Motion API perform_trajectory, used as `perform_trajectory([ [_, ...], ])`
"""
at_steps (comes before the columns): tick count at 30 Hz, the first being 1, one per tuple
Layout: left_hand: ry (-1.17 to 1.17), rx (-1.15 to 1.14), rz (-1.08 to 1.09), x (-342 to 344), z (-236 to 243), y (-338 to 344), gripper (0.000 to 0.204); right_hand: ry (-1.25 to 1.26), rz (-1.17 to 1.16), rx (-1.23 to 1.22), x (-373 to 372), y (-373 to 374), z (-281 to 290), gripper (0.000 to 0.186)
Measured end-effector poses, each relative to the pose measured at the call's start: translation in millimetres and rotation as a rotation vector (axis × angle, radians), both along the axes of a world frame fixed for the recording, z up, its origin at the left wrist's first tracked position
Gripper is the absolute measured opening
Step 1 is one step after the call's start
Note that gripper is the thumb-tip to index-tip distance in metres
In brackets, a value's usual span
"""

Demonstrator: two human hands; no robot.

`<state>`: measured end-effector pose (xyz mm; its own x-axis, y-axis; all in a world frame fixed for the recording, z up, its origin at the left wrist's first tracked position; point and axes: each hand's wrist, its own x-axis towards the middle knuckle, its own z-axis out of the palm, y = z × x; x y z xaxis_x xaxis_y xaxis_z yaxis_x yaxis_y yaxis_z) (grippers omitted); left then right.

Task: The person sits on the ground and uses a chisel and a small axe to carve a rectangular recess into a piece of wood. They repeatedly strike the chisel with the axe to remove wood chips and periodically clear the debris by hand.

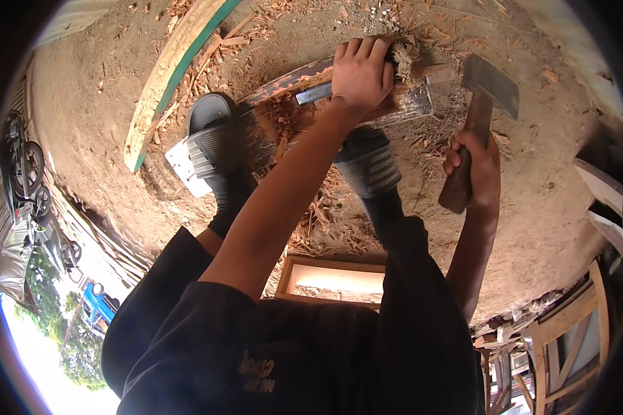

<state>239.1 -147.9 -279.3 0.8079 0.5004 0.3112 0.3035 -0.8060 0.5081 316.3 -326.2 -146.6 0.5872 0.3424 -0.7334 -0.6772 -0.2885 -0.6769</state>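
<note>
My left hand (362, 72) is closed around a chisel, whose flat metal blade (314, 93) sticks out to the left. A frayed, fibrous end (405, 61) shows past my fingers on the right. Beneath it lies a worn piece of wood (414, 104) with flaking reddish paint and a rough, hacked hollow full of chips. Off to the right, my right hand (476, 162) grips a hammer (490, 86) by its thick wooden handle, the dark metal head raised and apart from the chisel. My feet in black slide sandals (370, 164) press against the wood; the exact contact is partly hidden.
A curved timber (160, 93) with a green edge lies at the upper left. Wood chips litter the dirt floor (533, 207). A wooden frame (332, 260) sits between my legs. Wooden frames (567, 321) stand at lower right, motorcycles (29, 166) at far left.
</note>
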Motion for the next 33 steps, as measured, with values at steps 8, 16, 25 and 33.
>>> perform_trajectory([
  [8, -0.044, 0.011, -0.062, -4, -2, 6, 0.031, -0.023, 0.415, -0.08, -29, 12, -9, 0.017],
  [16, -0.225, -0.162, -0.106, -9, 2, 7, 0.036, 0.078, 0.258, -0.059, -25, 9, -1, 0.014],
  [25, 0.055, -0.109, -0.164, -13, 41, 7, 0.047, 0.091, 0.137, -0.019, -27, -2, -13, 0.016],
  [33, -0.086, -0.817, -0.184, -41, 61, 28, 0.044, 0.111, 0.079, 0.048, -32, -3, -19, 0.014],
])
